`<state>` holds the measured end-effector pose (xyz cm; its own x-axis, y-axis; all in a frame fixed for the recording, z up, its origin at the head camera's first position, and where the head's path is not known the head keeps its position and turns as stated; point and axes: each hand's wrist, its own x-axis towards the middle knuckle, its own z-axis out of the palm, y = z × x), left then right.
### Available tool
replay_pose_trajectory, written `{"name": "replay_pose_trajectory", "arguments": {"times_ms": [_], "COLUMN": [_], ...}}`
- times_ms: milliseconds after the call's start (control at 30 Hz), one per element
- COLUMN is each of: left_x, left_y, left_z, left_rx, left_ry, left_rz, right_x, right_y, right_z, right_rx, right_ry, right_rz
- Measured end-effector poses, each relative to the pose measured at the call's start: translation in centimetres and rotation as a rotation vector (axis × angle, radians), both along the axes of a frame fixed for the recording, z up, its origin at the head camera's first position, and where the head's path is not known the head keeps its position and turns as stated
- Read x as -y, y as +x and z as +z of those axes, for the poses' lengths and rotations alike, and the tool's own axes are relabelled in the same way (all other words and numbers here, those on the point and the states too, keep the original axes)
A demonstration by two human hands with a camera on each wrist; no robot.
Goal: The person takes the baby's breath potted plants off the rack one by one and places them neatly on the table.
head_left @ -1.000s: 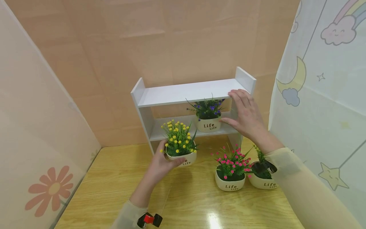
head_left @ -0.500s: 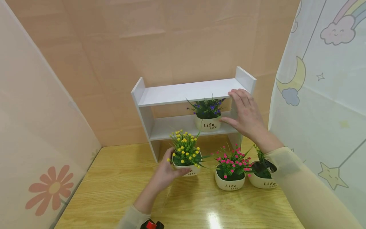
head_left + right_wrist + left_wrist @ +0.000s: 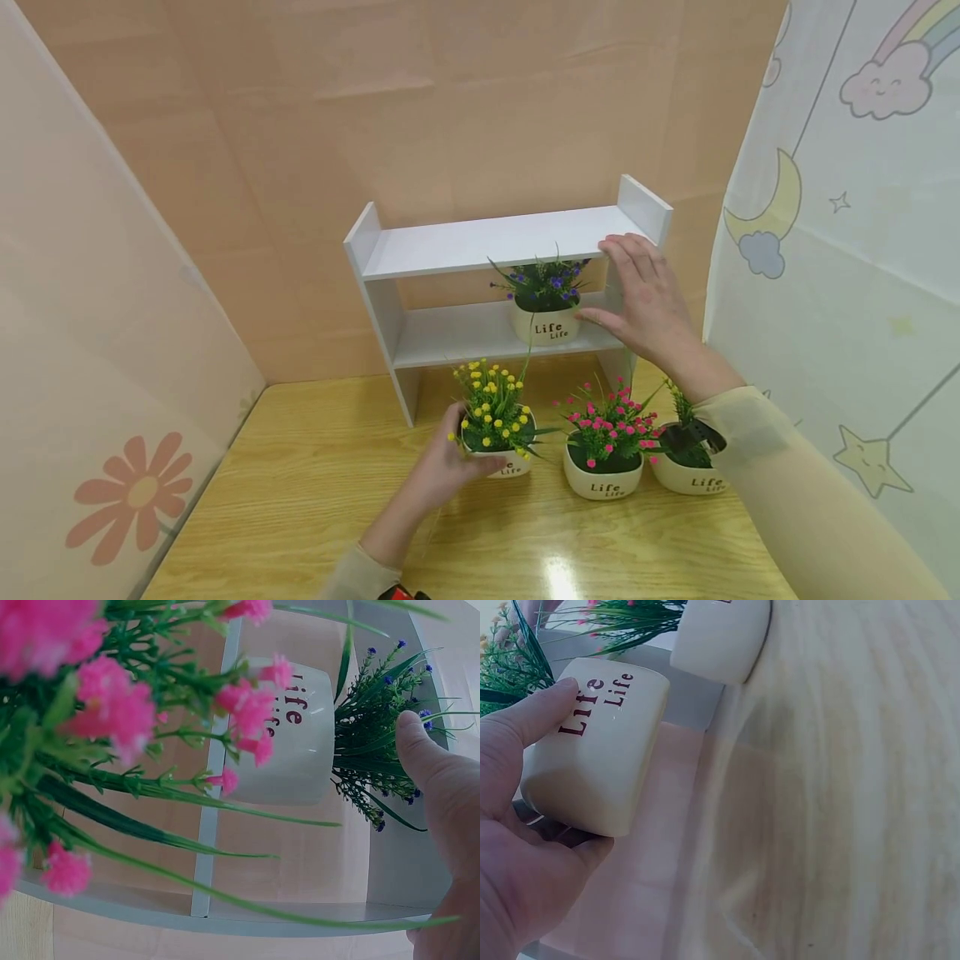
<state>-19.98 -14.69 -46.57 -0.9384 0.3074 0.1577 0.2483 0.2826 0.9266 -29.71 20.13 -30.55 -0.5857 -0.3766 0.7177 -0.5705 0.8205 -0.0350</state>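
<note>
My left hand (image 3: 442,465) grips a cream pot of yellow artificial flowers (image 3: 497,421), its thumb across the front lettering. In the left wrist view this pot (image 3: 604,765) seems to be a little off the wooden table, with a shadow beside it. My right hand (image 3: 647,293) touches the front right of a white two-tier shelf (image 3: 487,242), fingers extended at the upper board's edge. Its thumb (image 3: 424,750) points toward a pot of purple flowers (image 3: 546,327) on the lower board; contact with that pot is unclear.
A pot of pink flowers (image 3: 603,479) stands on the table (image 3: 300,492) right of the yellow one. Beside it, another potted plant (image 3: 693,477) is partly covered by the right forearm. Printed cloth walls (image 3: 840,275) enclose the sides.
The left hand has brought the yellow flower pot down, right and toward me, away from the shelf. The right hand has stayed at the shelf.
</note>
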Motion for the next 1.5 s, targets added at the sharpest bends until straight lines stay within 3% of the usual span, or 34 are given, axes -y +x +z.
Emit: {"name": "replay_pose_trajectory", "arguments": {"times_ms": [400, 633, 833, 1500], "left_x": [-0.5, -0.9, -1.1, -1.6], "left_y": [0.4, 0.3, 0.3, 0.0], "left_z": [-1.7, -2.8, -3.5, -4.8], "left_rx": [0.057, 0.043, 0.055, 0.029], "left_ry": [-0.002, 0.028, 0.031, -0.002], "left_rz": [-0.02, -0.061, -0.05, -0.042], "right_x": [0.1, 0.1, 0.1, 0.1], "right_y": [0.0, 0.1, 0.1, 0.2], "right_z": [0.1, 0.1, 0.1, 0.0], "right_rx": [0.006, 0.005, 0.005, 0.01], "right_ry": [-0.013, -0.013, -0.015, -0.015], "right_rz": [0.001, 0.001, 0.005, 0.003]}}
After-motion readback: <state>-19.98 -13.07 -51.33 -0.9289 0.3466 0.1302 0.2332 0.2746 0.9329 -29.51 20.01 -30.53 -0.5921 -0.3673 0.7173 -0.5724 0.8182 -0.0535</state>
